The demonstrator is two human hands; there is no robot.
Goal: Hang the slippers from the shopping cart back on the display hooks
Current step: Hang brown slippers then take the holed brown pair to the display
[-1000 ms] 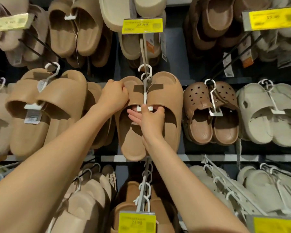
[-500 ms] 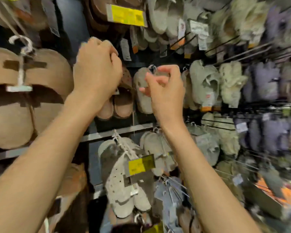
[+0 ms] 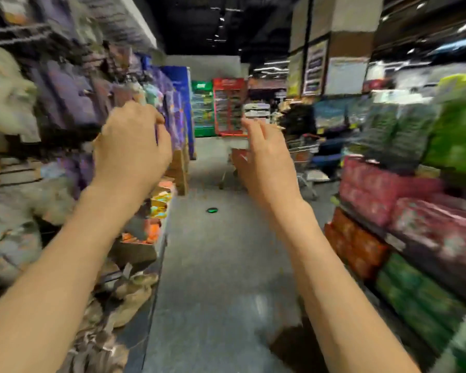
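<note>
Far down the aisle stands the shopping cart (image 3: 303, 157); left hand (image 3: 131, 146) curled empty, right hand (image 3: 264, 160) loosely spread. I'd approach squarely, then take one pair.

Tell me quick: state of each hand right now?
Left hand: fingers curled, holds nothing visible; closed.
Right hand: fingers loosely spread, empty; open.
</note>
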